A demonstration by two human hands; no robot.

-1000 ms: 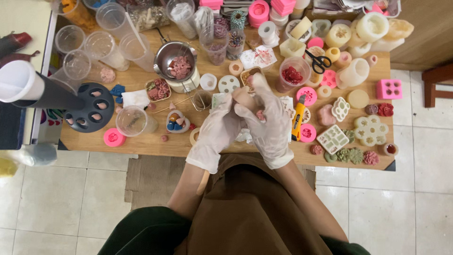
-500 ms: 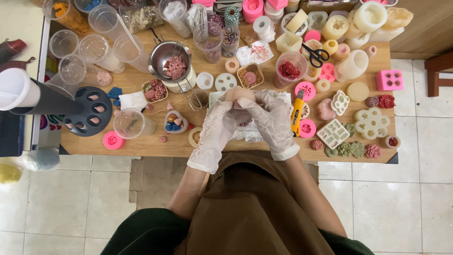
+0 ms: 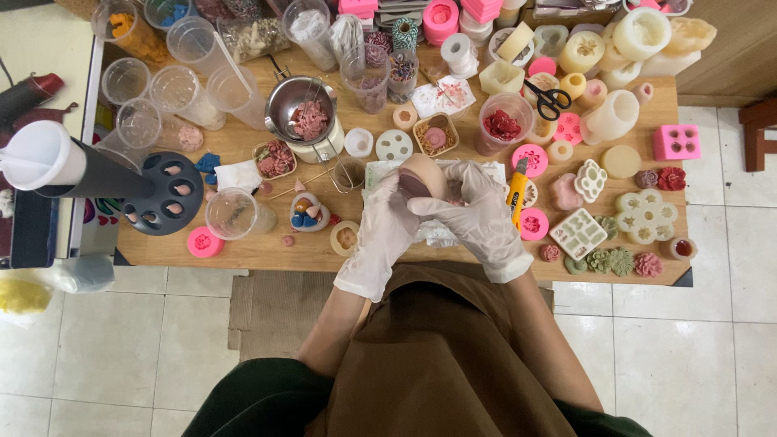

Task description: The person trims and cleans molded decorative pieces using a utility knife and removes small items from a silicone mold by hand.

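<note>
Two gloved hands, left hand [image 3: 387,229] and right hand [image 3: 477,212], are being closed around a beige mould [image 3: 422,176], yellow cutter [image 3: 516,188] just beside the right.

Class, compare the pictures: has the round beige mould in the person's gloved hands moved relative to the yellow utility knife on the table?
Yes. The round beige mould has tipped and lifted slightly leftward, away from the yellow utility knife, with both hands, left hand and right hand, around it.

Bright, even light; sharp throughout, shadows faint.
</note>
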